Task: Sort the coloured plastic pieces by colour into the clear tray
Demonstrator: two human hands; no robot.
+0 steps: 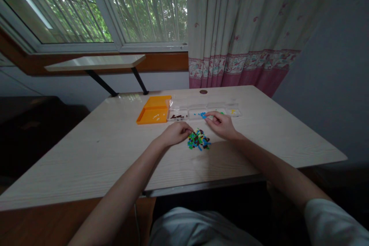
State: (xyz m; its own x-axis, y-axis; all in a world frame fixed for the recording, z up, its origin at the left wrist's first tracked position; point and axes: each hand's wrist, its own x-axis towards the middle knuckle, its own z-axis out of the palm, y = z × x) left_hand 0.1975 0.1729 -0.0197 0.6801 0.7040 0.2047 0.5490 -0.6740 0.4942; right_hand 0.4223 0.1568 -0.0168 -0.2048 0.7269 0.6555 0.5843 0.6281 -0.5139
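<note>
A heap of small plastic pieces [198, 140] in green, blue, brown and yellow lies on the table in front of me. At its left edge is my left hand [176, 133], fingertips pinched together; what is between them is too small to make out. My right hand [221, 124] reaches over the front rim of a clear compartment tray [188, 110], thumb and forefinger closing on a small blue piece [203, 115]. Other blue pieces lie beside those fingertips. Brown pieces [178, 117] occupy the left compartment. Green pieces [219, 112] are partly hidden behind my right hand, with yellow ones [233, 112] at the right.
An orange open case [152, 110] holding a few whitish pieces adjoins the tray's left end. A dark round disc [203, 92] sits near the table's [115, 153] back edge. A raised shelf [98, 61] on black legs stands back left, below the window. Curtains [230, 27] hang behind.
</note>
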